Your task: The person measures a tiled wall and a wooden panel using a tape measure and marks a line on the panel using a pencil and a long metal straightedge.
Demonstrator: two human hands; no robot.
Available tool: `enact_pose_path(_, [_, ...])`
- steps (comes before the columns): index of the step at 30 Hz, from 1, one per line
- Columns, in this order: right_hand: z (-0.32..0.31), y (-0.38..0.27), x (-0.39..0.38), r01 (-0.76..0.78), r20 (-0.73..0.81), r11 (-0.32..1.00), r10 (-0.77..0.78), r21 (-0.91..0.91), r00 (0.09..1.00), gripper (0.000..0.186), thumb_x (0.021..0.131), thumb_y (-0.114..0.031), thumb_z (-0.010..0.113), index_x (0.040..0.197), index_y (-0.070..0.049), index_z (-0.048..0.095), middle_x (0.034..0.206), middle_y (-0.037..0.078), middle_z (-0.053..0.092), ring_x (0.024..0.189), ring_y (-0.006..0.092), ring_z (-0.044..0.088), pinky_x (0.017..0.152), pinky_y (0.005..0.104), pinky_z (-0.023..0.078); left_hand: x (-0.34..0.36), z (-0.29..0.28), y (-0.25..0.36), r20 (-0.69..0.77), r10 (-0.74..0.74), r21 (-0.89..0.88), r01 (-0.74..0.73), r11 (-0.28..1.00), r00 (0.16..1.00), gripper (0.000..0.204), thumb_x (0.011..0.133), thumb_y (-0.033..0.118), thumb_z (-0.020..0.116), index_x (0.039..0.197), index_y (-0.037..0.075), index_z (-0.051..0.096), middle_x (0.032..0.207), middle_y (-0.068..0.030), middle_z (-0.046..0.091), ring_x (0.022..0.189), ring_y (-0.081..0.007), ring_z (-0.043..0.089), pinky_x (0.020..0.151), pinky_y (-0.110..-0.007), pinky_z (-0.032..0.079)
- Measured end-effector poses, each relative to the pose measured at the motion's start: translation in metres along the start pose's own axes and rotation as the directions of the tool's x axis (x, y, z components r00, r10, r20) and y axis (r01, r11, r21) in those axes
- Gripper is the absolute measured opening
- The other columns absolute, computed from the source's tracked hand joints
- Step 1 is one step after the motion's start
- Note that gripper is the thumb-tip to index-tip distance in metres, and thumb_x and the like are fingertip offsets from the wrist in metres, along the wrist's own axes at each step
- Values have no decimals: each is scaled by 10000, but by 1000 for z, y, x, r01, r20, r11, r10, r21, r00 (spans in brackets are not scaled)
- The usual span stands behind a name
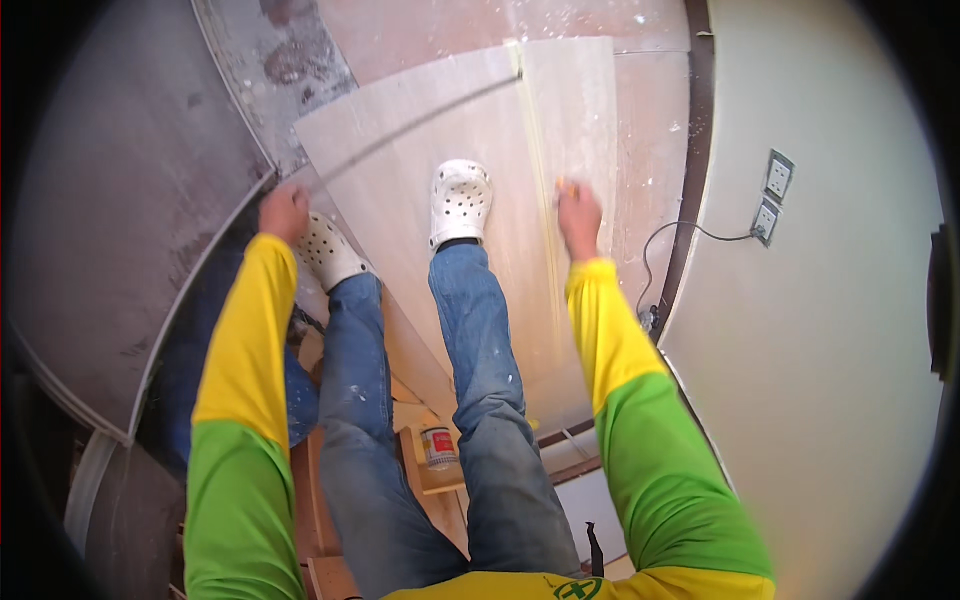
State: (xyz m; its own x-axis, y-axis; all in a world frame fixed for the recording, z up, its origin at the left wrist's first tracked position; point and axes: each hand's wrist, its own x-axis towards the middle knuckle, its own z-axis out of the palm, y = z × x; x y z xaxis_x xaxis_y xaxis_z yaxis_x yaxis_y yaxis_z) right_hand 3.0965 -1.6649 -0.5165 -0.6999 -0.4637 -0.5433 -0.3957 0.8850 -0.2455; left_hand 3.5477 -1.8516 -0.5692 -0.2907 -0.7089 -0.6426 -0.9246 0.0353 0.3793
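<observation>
Closed and slightly blurred, my left hand (285, 212) is at the left, beside my left shoe. A thin dark rod-like thing (425, 118) slants from that hand up to the far part of a pale wooden panel (400, 190); blur hides its exact kind. My right hand (580, 222) is closed on a small orange-tipped object (566, 188), mostly covered by the fingers. That hand is above the panel, just right of a pale yellow lengthwise line (540, 170). My right white clog (462, 205) stands on the panel; the left clog (330, 252) is at its left edge.
Grey boards (130, 200) lean at the left. On the right wall (820, 330) are two sockets (779, 175), a grey cable (690, 226) plugged into the lower one. A labelled jar (438, 450) stands in a wooden compartment below my legs.
</observation>
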Motion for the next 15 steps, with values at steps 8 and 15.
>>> enact_pose_path(8, [-59,98,-241,-294,85,956,293,5,952,267,894,-264,508,912,-19,613,926,238,647,892,431,607,767,501,473,-191,-42,49,571,21,-423,272,864,821,131,884,179,621,893,64,685,793,-14,644,766,-100,584,714,-257,470])
enact_pose_path(15, [-126,106,-289,-369,-3,929,369,26,929,318,866,-164,459,1159,-41,447,811,237,643,738,367,648,686,460,502,-300,-129,124,736,-51,-525,617,586,675,248,895,171,647,1081,9,670,935,-3,659,839,-87,581,786,-236,451])
